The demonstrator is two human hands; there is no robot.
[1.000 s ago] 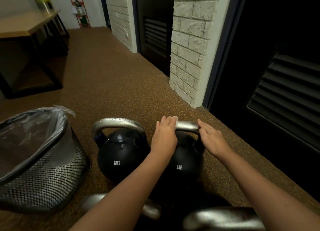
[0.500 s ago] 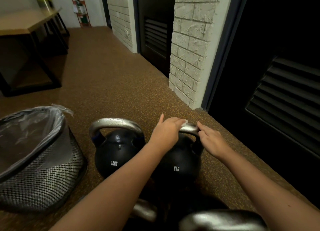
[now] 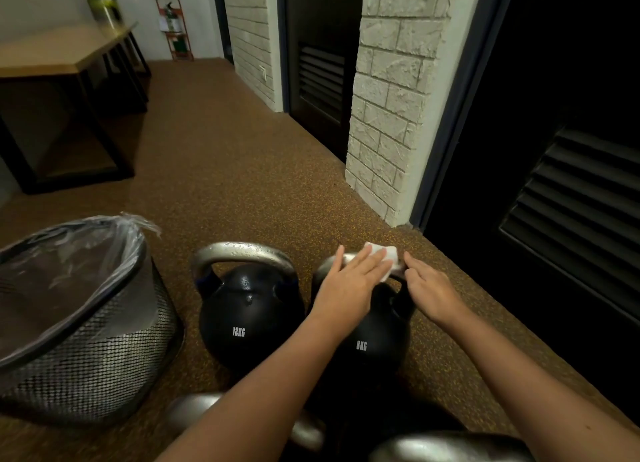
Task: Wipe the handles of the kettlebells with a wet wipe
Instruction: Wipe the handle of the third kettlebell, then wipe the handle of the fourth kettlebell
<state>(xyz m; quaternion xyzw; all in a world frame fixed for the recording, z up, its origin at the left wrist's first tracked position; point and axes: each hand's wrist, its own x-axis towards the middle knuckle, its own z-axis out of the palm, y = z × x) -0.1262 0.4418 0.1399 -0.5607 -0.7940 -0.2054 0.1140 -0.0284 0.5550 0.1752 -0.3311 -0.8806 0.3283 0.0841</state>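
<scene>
Two black kettlebells stand side by side on the floor: a 12 kg kettlebell point(image 3: 247, 318) on the left and an 8 kg kettlebell point(image 3: 375, 337) on the right, both with silver handles. A white wet wipe point(image 3: 382, 259) lies over the top of the 8 kg handle. My left hand point(image 3: 349, 281) presses the wipe onto the handle with straight fingers. My right hand point(image 3: 429, 288) touches the right end of the same handle with its fingertips. The handle of the 12 kg kettlebell point(image 3: 242, 250) looks wet.
A mesh bin point(image 3: 86, 350) lined with a clear bag stands at the left. Silver handles of two more kettlebells point(image 3: 446, 449) show at the bottom edge. A brick pillar point(image 3: 388, 115) and dark louvred doors lie to the right, a wooden table point(image 3: 52, 56) at the far left.
My left hand has slid right along the 8 kg handle and flattened out, uncovering the white wipe under its fingers. My right hand has stayed at the handle's right end.
</scene>
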